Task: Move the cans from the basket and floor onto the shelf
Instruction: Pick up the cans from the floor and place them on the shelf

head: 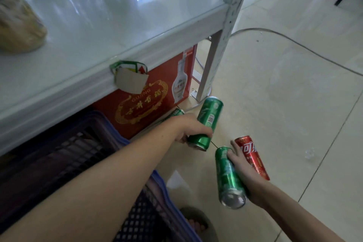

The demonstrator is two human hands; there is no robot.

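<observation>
My left hand (188,127) grips a tall green can (206,122) low over the tiled floor, and a second green can (176,113) pokes out behind its knuckles. My right hand (242,169) holds two cans at once: a green can (228,178) on its left side and a red cola can (252,156) on its right side. The white shelf (117,61) runs above and to the left. The dark blue plastic basket (98,129) sits under my left forearm; its contents are hidden.
A red liquor carton (149,104) stands under the shelf beside the white shelf post (214,65). A torn cardboard tag (129,78) hangs on the shelf lip. A grey cable (294,43) crosses the floor. My sandalled foot (196,222) is near the basket. A tan bag (17,21) sits on the shelf.
</observation>
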